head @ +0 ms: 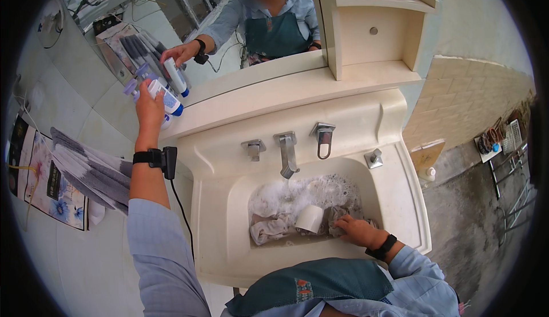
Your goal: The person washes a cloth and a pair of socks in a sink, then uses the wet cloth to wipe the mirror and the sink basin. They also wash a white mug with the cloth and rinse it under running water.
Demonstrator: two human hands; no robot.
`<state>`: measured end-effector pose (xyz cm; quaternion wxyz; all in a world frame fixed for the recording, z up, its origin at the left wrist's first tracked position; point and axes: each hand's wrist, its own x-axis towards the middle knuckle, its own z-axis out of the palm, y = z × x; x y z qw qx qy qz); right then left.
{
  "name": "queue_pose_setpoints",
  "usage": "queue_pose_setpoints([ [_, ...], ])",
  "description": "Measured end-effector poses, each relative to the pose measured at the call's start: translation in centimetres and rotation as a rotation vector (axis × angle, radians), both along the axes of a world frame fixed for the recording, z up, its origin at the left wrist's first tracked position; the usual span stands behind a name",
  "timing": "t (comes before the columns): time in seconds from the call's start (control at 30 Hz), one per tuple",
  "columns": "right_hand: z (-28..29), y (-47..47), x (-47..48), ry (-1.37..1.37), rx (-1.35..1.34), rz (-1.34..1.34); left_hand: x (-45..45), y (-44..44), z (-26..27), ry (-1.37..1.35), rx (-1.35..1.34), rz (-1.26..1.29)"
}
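My left hand (151, 104) reaches to the left end of the shelf under the mirror, its fingers around a white tube with a blue cap (166, 97). A pump bottle with a purple top (130, 87) stands right behind that hand, partly hidden by it. Down in the washbasin (233, 207), my right hand (359, 231) has its fingers on a wet grey cloth (336, 219). Just left of this cloth, a white cup (309, 218) lies tilted in the suds (317, 188). A whitish cloth (269, 230) is bunched at the basin's left side.
A metal spout (286, 156) juts over the basin, with handles on both sides. The ledge (266, 104) runs below the mirror (206, 21). A striped towel (92, 167) hangs at the left wall. A cable (182, 214) trails from my left wrist. Metal racks (514, 201) stand on the floor at right.
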<state>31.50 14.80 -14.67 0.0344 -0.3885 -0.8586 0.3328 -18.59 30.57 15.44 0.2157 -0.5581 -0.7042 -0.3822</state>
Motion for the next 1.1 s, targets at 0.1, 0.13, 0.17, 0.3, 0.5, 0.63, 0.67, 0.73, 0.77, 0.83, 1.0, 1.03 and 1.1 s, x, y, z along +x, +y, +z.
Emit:
queue_pose_setpoints([
  [0.1,-0.9,0.0,0.2,-0.001,0.004,0.003,-0.5,0.7,-0.8,0.058,0.007,0.017],
  [0.13,-1.2,0.1,0.3,0.006,0.008,0.013,-0.4,0.7,-0.7,0.074,-0.013,0.048],
  [0.17,-1.5,0.1,0.3,0.014,0.012,0.023,-0.4,0.7,-0.7,0.091,-0.032,0.080],
  [0.3,-2.2,0.2,0.4,0.003,-0.008,0.011,-0.7,1.0,-1.0,0.120,-0.046,0.140],
  [0.5,-0.4,0.1,0.4,-0.183,0.052,-0.020,-0.1,0.4,-0.6,0.171,-0.135,0.283],
  [0.63,-1.9,0.1,0.7,-0.346,0.072,-0.028,1.9,-0.3,0.0,0.189,-0.184,0.347],
  [0.67,-2.2,0.0,0.9,-0.378,0.092,-0.010,2.0,-0.4,0.0,0.194,-0.190,0.352],
  [0.73,-2.7,-0.1,1.3,-0.383,0.172,0.024,1.2,-0.6,-0.5,0.195,-0.165,0.307],
  [0.77,-2.8,-0.2,1.4,-0.386,0.212,0.042,0.8,-0.8,-0.8,0.195,-0.153,0.285],
  [0.83,-2.7,-0.3,1.3,-0.387,0.189,0.023,0.8,-0.8,-1.2,0.163,-0.117,0.233],
  [1.0,-2.3,0.7,1.1,-0.541,0.102,0.081,0.6,-0.5,-1.7,0.121,-0.084,0.174],
  [1.03,-1.9,0.8,1.1,-0.566,0.084,0.109,0.5,-0.5,-1.7,0.118,-0.096,0.179],
  [1.1,-1.6,0.8,1.2,-0.542,0.106,0.121,0.4,-0.3,-1.8,0.147,-0.116,0.196],
])
